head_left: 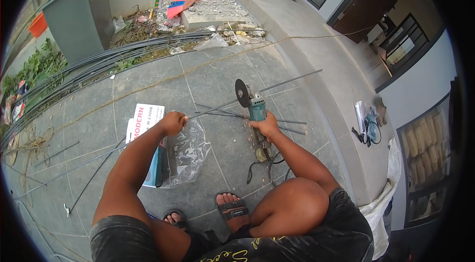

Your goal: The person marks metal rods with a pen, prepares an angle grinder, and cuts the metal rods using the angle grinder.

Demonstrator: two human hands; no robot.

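My left hand (174,123) is closed around a long thin metal rod (285,81), which runs from the lower left up to the right. My right hand (265,126) grips the green body of an angle grinder (258,110). The grinder's dark disc (242,93) stands upright close to the rod; whether they touch I cannot tell. Beneath the rod, several short rod pieces (292,129) lie on the tiles. Beside my left forearm are a white and teal box (148,113) and a clear plastic bag (189,151).
A bundle of long rods (94,64) lies along the left edge of the tiles. A raised step (316,59) borders the right side, with a coiled cable (372,131) on it. A grey bin (84,17) stands at the back left. The grinder's cord (271,168) lies near my feet.
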